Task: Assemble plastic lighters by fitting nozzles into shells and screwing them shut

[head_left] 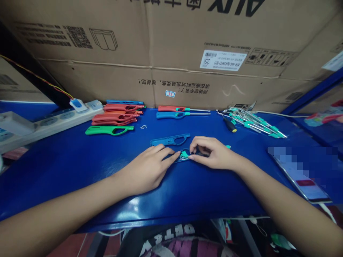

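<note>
Overall, the work rests on a glossy blue tabletop [187, 205] filling the middle and lower frame. Both hands meet near the frame's centre. The left hand [147, 169] is bent forward, fingertips down at the left of the piece; firmness of grip cannot be told. The right hand [214, 153] is curled, thumb and forefinger close to the piece from the right; whether they pinch it is not clear. The bundle of silver metal rods with turquoise plastic ends [249, 121] lies at the upper right, apart from the hands.

The workpiece, a slim blue plastic shell [187, 159], lies just below centre, largely covered by fingers. A matching hollow blue plastic shell half [163, 140] lies just above it. In the judgement of this report, the workpiece should stay flat, braced by the left hand.

The small turquoise plastic part [184, 154] shows between the fingertips. Light, even pressure is advised; a skewed part could spring out. The tiny silver metal pieces [144, 127], upper left of centre, should remain undisturbed.
</note>
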The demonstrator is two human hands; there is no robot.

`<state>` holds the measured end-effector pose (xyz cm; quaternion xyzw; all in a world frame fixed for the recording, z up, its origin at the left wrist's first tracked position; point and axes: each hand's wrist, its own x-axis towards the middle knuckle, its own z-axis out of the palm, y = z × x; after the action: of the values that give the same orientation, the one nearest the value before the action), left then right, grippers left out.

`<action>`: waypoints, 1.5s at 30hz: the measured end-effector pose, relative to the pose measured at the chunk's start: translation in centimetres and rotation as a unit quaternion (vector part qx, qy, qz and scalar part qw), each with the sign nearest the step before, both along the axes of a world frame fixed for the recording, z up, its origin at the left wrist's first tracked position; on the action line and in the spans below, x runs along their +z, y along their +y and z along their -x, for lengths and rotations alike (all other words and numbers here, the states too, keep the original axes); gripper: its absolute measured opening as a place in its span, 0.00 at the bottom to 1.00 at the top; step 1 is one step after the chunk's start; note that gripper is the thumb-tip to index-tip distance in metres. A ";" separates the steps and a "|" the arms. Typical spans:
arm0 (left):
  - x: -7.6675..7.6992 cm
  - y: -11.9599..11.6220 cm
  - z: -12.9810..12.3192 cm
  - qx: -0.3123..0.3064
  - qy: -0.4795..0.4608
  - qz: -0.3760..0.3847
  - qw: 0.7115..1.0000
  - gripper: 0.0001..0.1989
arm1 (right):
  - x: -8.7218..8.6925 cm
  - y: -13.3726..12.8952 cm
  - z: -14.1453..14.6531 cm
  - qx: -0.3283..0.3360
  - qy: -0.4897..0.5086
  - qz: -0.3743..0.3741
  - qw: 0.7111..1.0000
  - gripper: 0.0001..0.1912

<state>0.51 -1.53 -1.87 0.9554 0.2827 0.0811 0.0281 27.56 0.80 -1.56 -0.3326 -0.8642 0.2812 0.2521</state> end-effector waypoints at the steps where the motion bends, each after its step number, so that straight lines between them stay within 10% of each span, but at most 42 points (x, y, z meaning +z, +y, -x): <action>1: -0.1 0.1 0.1 -0.002 -0.009 0.001 1.000 0.23 | 0.2 0.0 -0.1 0.020 0.009 0.004 1.000 0.07; 5: -0.3 0.6 0.3 -0.013 -0.031 0.013 0.999 0.23 | 1.0 0.4 -0.6 0.037 0.037 -0.012 0.999 0.15; 8: -0.2 0.7 0.4 -0.018 -0.027 0.020 0.999 0.23 | 1.0 2.0 -2.2 -0.094 0.006 -0.127 0.987 0.16; 12: 0.0 0.6 0.4 -0.023 -0.021 0.020 0.999 0.24 | 0.4 5.0 -6.6 -0.363 -0.113 -0.252 0.890 0.12; 16: -0.1 0.6 0.4 -0.031 -0.020 0.021 0.999 0.24 | -0.5 6.7 -10.2 -0.541 -0.203 -0.139 0.804 0.27; 32: -0.3 0.8 0.7 -0.059 -0.069 0.026 0.996 0.22 | -2.5 7.9 -11.5 -0.542 -0.216 -0.002 0.812 0.34; 45: -0.3 0.8 0.7 -0.055 -0.060 0.032 0.996 0.22 | -1.6 8.0 -12.2 -0.573 -0.206 -0.062 0.791 0.30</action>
<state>-0.20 -0.76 -2.15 0.9616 0.2296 0.1272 0.0801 39.77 8.85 -3.15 -0.8002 -0.5624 -0.0444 0.2032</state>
